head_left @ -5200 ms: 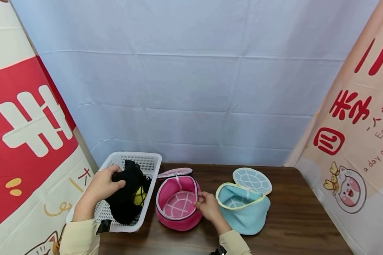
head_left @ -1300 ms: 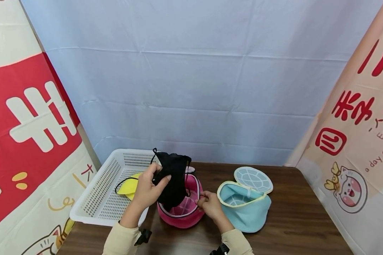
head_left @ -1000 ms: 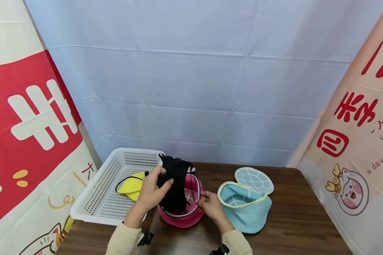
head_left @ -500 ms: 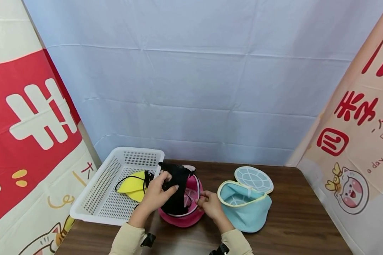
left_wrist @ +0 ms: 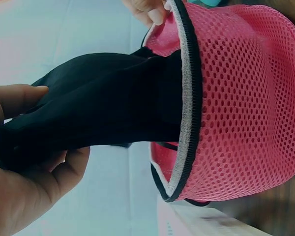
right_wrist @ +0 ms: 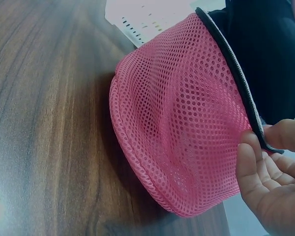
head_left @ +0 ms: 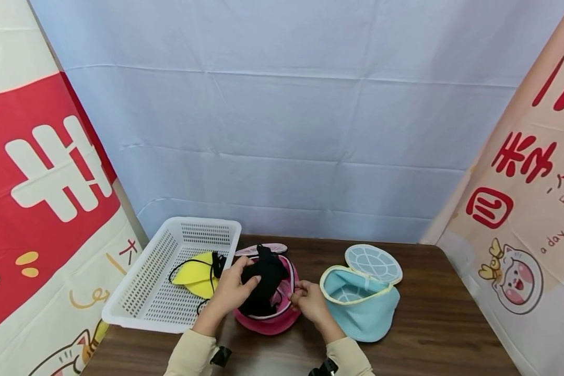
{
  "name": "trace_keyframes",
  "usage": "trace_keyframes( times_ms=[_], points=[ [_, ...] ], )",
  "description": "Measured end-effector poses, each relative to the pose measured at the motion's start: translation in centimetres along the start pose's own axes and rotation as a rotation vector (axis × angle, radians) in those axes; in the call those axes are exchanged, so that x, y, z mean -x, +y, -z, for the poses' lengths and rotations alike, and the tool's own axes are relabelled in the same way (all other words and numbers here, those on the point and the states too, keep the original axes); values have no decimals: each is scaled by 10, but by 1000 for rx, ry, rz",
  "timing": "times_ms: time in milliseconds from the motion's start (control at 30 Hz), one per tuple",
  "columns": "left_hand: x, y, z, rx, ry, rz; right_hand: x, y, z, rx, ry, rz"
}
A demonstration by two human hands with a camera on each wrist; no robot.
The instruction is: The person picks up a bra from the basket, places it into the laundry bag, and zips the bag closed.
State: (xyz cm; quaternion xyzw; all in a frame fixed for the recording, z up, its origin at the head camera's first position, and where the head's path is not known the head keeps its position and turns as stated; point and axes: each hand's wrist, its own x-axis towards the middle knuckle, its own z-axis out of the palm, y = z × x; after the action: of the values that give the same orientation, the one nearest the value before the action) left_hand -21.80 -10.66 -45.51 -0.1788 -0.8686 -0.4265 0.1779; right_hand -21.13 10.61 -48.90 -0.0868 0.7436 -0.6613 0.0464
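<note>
My left hand (head_left: pixel 232 286) grips a black garment with thin straps (head_left: pixel 265 277), thumb on one side and fingers on the other. The garment's lower part hangs inside the pink mesh laundry bag (head_left: pixel 270 328), whose round lid stands folded back behind it. In the left wrist view the black cloth (left_wrist: pixel 98 103) passes over the bag's zippered rim. My right hand (head_left: pixel 310 302) pinches that rim on the right side; the right wrist view shows thumb and fingers on the zipper edge (right_wrist: pixel 243 93). The bag's inside is mostly hidden by the garment.
Left of the bag, a white plastic basket (head_left: pixel 136 319) holds a yellow garment (head_left: pixel 195 277) with black cords. To the right stands a light blue laundry bag (head_left: pixel 368 318), its lid (head_left: pixel 373 262) laid back. All rest on a dark wooden table (head_left: pixel 442 313) before a cloth backdrop.
My left hand has carried the black garment out of the white basket, rightward and down into the pink bag's mouth. My right hand has stayed on the rim.
</note>
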Motion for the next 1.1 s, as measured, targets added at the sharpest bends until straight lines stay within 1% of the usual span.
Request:
trace_keyframes(
  times_ms=[200, 433, 567, 700, 900, 1100],
  points=[
    [0, -1, -1, 10, -33, 51, -1, -1, 1, 7, 1, 4],
    [-1, -7, -4, 24, -71, 102, -1, 0, 1, -4, 1, -5],
    [-2, -11, -5, 35, -89, 103, -1, -1, 0, -10, -5, -1],
    [-3, -17, -8, 28, -112, 89, -1, -3, 0, -15, -5, 6],
    [-5, -20, -13, 28, -122, 116, 0, -4, -1, -23, -12, 10],
    [-6, -21, -19, 24, -157, 133, 0, -2, -2, -16, -11, 22]
  ],
)
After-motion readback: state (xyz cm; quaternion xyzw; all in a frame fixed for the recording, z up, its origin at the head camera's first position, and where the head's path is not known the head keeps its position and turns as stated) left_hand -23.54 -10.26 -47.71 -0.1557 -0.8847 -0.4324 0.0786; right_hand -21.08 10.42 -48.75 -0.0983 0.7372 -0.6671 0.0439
